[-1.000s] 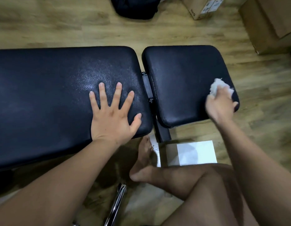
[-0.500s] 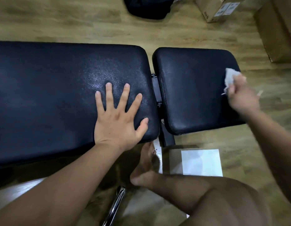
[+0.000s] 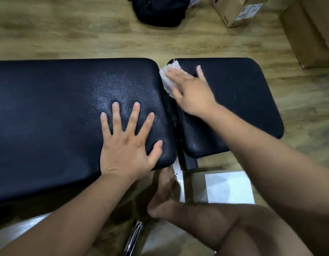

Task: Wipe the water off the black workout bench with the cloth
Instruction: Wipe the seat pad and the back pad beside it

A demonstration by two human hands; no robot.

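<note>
View: head camera, looking down on my hands.
Bench: the black workout bench (image 3: 49,108) lay across the frame in two parts, a long pad (image 3: 58,163) and a short pad (image 3: 243,100), with a narrow gap (image 3: 175,124) between them.
Left hand: my left hand (image 3: 126,145) lay flat on the long pad just left of the gap, near the front edge. Its fingers were straight and spread, and it held nothing.
Right hand: my right hand (image 3: 191,93) reached across the short pad towards the gap. Its fingers were stretched out and pressed down on the cloth rather than curled round it. It was motion-blurred.
Cloth: the white cloth (image 3: 166,78) sat under my right fingertips on the short pad's far corner, right at the gap, its edge showing past my fingers.
Sheen: a speckled sheen (image 3: 112,93) showed on the long pad left of the gap. I could not tell whether it was water or glare.
Near side of the gap: a white sheet (image 3: 230,187) lay on the wooden floor (image 3: 67,34) beside my bare foot (image 3: 165,193).
Far side of the gap: a black bag (image 3: 160,10) and cardboard boxes (image 3: 233,12) stood on the floor.
</note>
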